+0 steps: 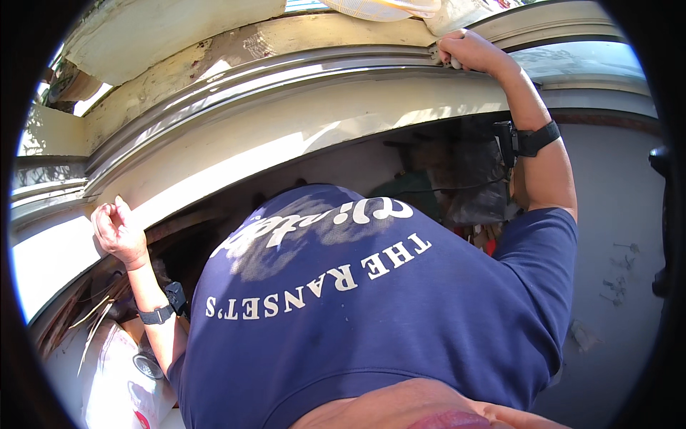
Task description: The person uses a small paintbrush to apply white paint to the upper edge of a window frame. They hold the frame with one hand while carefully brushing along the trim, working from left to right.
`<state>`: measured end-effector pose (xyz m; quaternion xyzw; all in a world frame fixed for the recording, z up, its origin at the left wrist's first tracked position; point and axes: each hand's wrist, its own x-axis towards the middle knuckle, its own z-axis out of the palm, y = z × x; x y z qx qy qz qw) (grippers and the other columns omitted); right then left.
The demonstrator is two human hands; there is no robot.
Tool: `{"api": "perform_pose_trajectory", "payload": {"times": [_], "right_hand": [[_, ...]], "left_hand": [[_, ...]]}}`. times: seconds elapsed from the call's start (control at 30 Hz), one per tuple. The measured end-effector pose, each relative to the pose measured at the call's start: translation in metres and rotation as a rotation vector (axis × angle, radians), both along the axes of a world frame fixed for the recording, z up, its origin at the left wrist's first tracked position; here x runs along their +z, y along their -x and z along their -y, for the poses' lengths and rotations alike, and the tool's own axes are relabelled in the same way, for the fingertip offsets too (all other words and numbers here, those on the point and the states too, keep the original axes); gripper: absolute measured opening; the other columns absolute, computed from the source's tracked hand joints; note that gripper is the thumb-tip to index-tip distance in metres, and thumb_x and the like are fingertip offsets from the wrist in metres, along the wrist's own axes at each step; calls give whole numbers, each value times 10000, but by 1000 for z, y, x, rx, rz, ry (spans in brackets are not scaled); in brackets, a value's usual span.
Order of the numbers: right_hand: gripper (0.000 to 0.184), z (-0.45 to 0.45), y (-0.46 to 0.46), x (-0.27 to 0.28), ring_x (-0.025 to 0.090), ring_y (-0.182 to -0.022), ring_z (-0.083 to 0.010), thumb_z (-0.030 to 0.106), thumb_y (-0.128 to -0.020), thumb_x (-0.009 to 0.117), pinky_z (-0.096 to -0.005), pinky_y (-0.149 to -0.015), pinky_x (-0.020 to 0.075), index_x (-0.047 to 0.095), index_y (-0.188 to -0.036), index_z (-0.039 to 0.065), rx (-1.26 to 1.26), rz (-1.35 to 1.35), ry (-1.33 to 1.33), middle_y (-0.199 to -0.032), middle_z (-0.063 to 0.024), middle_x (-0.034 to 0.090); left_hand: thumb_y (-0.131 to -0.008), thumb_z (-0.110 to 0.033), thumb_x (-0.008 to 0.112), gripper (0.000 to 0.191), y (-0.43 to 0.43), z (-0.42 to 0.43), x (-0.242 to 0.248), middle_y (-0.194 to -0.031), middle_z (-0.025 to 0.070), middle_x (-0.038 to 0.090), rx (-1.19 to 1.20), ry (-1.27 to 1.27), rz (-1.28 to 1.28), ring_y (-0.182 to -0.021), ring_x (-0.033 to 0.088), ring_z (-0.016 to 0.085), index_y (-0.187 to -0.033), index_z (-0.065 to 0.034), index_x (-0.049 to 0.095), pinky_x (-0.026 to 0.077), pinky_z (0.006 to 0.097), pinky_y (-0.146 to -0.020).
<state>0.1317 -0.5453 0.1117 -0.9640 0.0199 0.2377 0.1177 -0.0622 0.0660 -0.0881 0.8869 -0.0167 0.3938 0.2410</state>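
My right hand (469, 51) is at the upper right, over the metal track of a sliding window (332, 60). Its fingers are curled around a small pale object that shows only in part below them; what it is cannot be told. At the left, my left hand (115, 228) rests by the sunlit inner sill (257, 155), its fingers bent and its thumb apart, with nothing seen in it. The track runs in a curve between the two hands. Black straps with small dark devices sit around both forearms.
A sliding window pane (584, 61) is right of my right hand. Beyond the track lie a yellowish outer ledge (300, 37) and a mesh plastic basket (375, 8). A white bag (120, 375) stands at lower left, near dry leaves. Dark plastic (477, 187) lies below the sill.
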Motion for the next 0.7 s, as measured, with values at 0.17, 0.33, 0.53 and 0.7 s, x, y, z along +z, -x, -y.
{"api": "perform_pose_trajectory", "payload": {"times": [0.17, 0.33, 0.53, 0.7], "right_hand": [[315, -8, 4, 3, 453, -586, -79, 346, -917, 488, -239, -571, 408, 588, -745, 102, -34, -12, -134, -697, 21, 543], [328, -8, -1, 3, 461, -591, -78, 347, -941, 454, -248, -589, 424, 589, -775, 98, 100, 54, -14, -720, 37, 547], [308, -14, 4, -6, 462, -604, -79, 332, -912, 489, -246, -591, 414, 591, -752, 90, -6, 22, -239, -709, 48, 531], [303, -36, 8, 6, 447, -640, -82, 318, -920, 476, -247, -606, 409, 587, -752, 92, 120, -38, -38, -712, 44, 538]], "left_hand": [[-871, -4, 736, 166, -2, -1, -3, -866, 97, 596, 4, 24, 6, -723, 603, 203, -897, 24, 574, 529, 295, -644], [-875, -5, 733, 157, -1, -1, -2, -851, 92, 598, -1, 15, 15, -718, 606, 197, -886, 35, 582, 533, 291, -647], [-870, 2, 742, 173, 0, 1, 0, -866, 90, 600, 11, 22, -4, -726, 604, 193, -894, 29, 572, 534, 289, -649], [-864, 12, 740, 185, -2, 3, 3, -849, 89, 590, -23, -8, 23, -707, 591, 191, -882, 28, 556, 524, 283, -630]]}}
